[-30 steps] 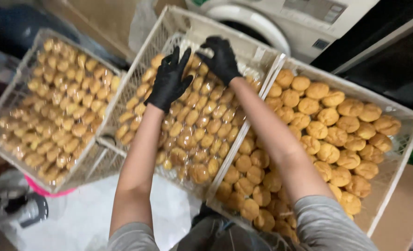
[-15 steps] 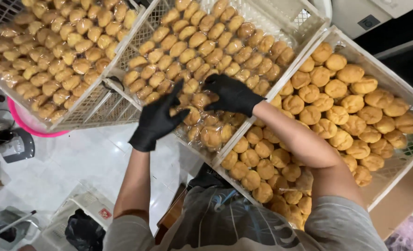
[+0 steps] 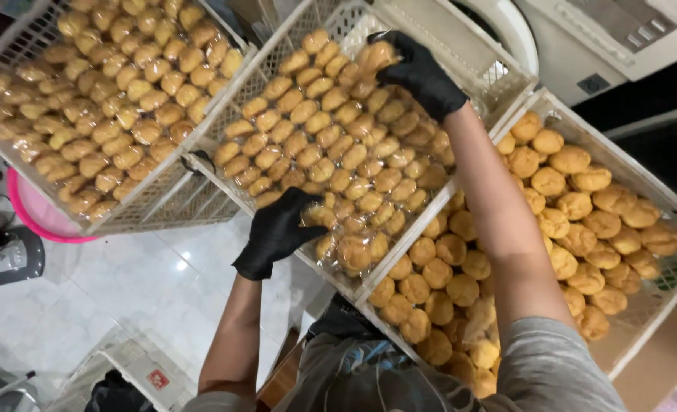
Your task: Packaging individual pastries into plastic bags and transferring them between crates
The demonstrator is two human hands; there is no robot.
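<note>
White plastic crate (image 3: 498,72), middle of three, filled with rows of golden wrapped pastries (image 3: 346,145).
Left hand (image 3: 281,229), black glove: at the near edge of the middle crate, fingers curled on a wrapped pastry there.
Right hand (image 3: 418,69), black glove: at the far end of the same crate, closed around one pastry (image 3: 375,55) raised just above the rows.
Left crate (image 3: 163,202): same pastries, packed full, beside the middle one.
Right crate (image 3: 643,313): larger round buns (image 3: 575,206), under the right forearm.
Pink basin (image 3: 37,221): below the left crate, partly hidden.
White tiled floor (image 3: 125,290): beneath.
</note>
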